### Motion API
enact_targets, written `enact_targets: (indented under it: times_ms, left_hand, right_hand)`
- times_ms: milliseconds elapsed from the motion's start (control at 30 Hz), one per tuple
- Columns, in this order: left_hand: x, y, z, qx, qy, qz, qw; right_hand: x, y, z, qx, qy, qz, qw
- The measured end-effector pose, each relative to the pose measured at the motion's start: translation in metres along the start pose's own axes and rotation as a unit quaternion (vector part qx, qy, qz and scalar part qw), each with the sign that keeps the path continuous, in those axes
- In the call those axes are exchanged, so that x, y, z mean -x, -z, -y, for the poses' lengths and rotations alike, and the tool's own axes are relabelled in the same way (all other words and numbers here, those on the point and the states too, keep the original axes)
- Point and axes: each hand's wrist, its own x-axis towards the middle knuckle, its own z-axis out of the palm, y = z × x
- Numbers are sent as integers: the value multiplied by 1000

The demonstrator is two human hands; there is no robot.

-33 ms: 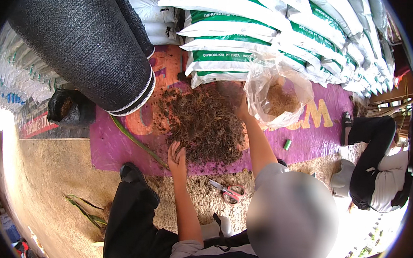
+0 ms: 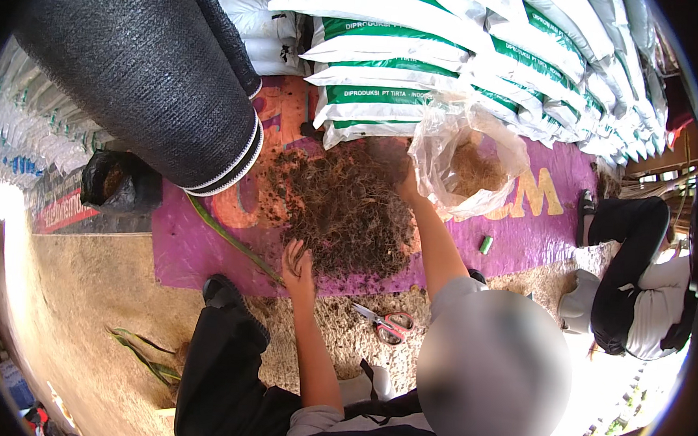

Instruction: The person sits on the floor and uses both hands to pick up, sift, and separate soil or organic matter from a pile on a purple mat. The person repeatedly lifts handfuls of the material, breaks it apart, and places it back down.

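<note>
A wide mass of dark soil matted with thin brown roots (image 2: 349,218) lies on a purple and orange printed sheet (image 2: 197,246) in front of me. My left hand (image 2: 299,267) rests at its near left edge, fingers slightly apart and nothing visible in them. Beside that wrist ends a long green leaf (image 2: 233,242). My right hand (image 2: 402,177) reaches to the far right side of the mass; its fingers are dark and blurred against the soil, so their grip is hidden. Just right of it stands a clear plastic bag (image 2: 512,165) with brown fibre inside.
Red-handled scissors (image 2: 387,323) lie on the rough floor near me. White and green sacks (image 2: 387,98) are stacked behind. A large black mesh roll (image 2: 151,81) looms at upper left, above a black bag (image 2: 122,181). Another person (image 2: 631,249) sits at right. A leafy plant (image 2: 152,358) lies lower left.
The right hand has shifted very slightly at the far right of the soil. Otherwise nothing visibly differs.
</note>
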Motion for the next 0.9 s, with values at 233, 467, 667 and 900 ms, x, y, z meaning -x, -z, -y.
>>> enact_targets:
  times_ms: [233,467,667,900]
  left_hand:
    - [1,7,1,-4,-13,-45,999]
    - [3,8,-6,41,-13,-43,998]
    - [3,18,-6,60,-4,-61,996]
    - [-4,29,-2,65,-20,-61,996]
  right_hand:
    - [-4,44,23,-188,79,-111,973]
    - [15,105,45,-731,59,-38,679]
    - [3,77,69,-575,83,113,806]
    - [-8,-6,54,38,114,10,993]
